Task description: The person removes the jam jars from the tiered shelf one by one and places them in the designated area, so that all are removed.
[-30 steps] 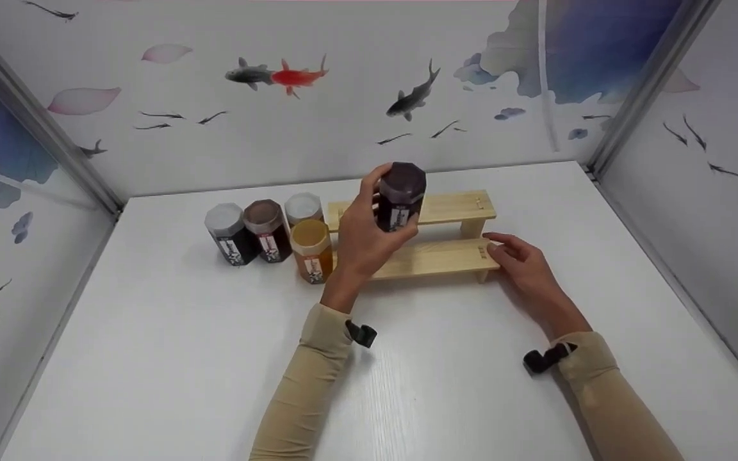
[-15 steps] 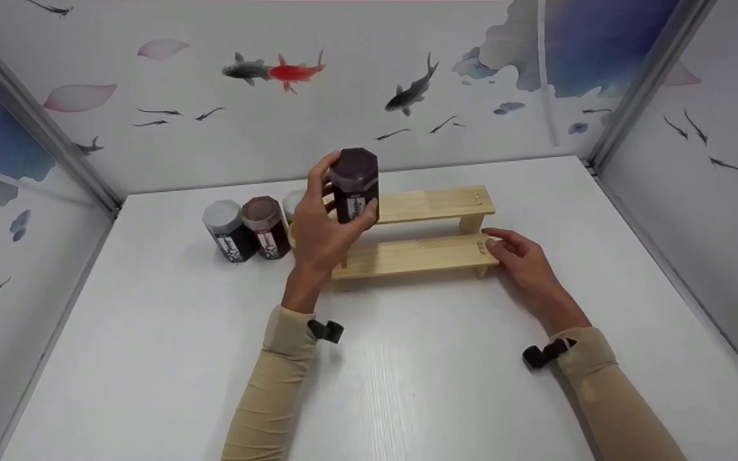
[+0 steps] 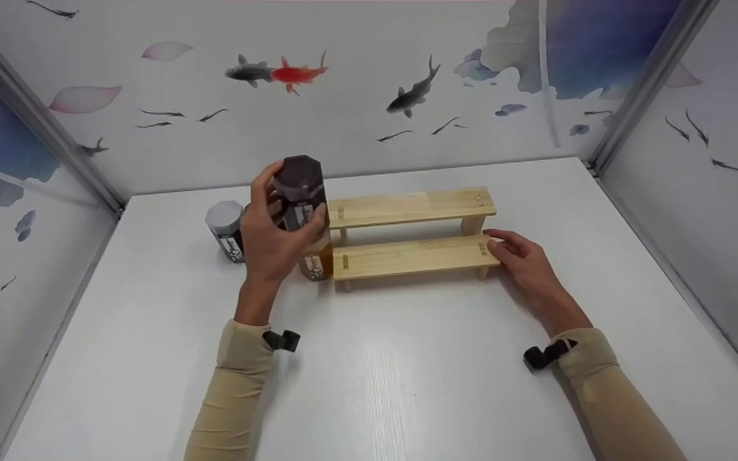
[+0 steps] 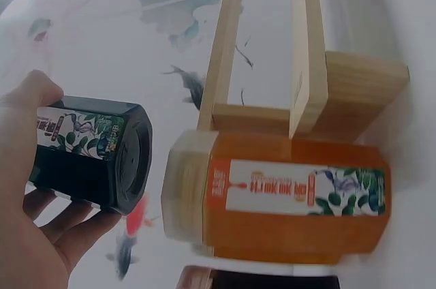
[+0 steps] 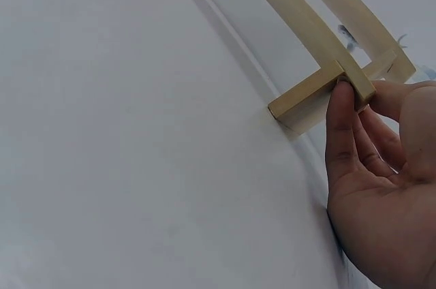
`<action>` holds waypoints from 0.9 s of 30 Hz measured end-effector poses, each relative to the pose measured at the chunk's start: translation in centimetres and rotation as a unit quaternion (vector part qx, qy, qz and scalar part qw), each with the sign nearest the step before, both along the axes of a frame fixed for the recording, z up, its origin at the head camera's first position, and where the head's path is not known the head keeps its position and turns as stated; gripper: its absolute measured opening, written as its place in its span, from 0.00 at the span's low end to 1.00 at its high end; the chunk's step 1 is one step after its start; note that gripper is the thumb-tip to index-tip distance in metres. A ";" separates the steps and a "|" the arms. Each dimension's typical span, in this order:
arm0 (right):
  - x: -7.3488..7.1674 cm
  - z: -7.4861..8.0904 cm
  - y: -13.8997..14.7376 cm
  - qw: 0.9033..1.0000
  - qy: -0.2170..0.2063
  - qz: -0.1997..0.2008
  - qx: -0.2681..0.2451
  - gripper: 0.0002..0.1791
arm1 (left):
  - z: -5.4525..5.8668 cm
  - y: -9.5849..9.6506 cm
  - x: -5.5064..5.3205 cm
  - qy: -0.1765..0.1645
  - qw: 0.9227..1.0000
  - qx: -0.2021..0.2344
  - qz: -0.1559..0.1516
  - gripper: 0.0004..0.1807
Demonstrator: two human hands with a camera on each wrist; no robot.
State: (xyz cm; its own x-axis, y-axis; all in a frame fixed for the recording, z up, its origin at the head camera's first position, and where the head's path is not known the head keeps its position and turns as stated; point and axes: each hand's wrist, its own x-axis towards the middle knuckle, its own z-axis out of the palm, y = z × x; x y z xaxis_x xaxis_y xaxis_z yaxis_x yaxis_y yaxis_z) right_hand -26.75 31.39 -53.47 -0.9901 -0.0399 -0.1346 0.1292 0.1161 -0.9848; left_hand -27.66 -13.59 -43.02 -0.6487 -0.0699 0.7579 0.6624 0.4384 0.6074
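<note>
My left hand (image 3: 273, 246) grips a dark octagonal jar (image 3: 300, 176) with a purplish-black lid, fingers on its far side and thumb across its front. In the head view the jar overlaps an orange jar (image 3: 318, 264); the left wrist view has the held jar (image 4: 85, 183) clear above the lid end of that orange jar (image 4: 293, 197). A two-tier wooden rack (image 3: 414, 257) stands on the table, right beside the orange jar. The thumb and fingers of my right hand (image 3: 531, 275) pinch the right end of its lower board (image 5: 306, 26).
A dark jar with a pale lid (image 3: 225, 219) stands at the left of the jar group; my left hand hides most of the other jars. White panels with painted fish (image 3: 296, 75) enclose the table (image 3: 401, 365) at the back and sides.
My left hand has carried the dark jar leftward, from over the rack to over the standing jars. The right hand has stayed at the rack's end.
</note>
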 end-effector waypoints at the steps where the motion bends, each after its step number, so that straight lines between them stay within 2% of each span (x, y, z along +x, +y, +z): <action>1: 0.0 0.0 0.0 1.000 0.000 0.001 0.001 0.34 | 0.0 -0.5 0.2 -0.004 1.000 0.004 0.004 0.45; 8: -0.2 0.0 0.0 1.000 -0.006 -0.002 0.000 0.34 | 0.3 -3.4 1.2 -0.036 0.998 0.015 0.044 0.45; 15: -0.1 -0.1 0.1 1.000 -0.016 -0.001 -0.002 0.34 | -1.3 -5.8 1.4 -0.064 0.995 0.002 0.070 0.46; 20: -0.1 0.0 0.0 1.000 -0.014 0.003 -0.006 0.35 | -2.3 -6.7 1.2 -0.081 0.994 -0.021 0.064 0.45; 27: 0.0 0.2 -0.2 1.000 -0.014 0.003 -0.004 0.35 | -3.8 -7.9 0.6 -0.107 0.993 -0.049 0.029 0.43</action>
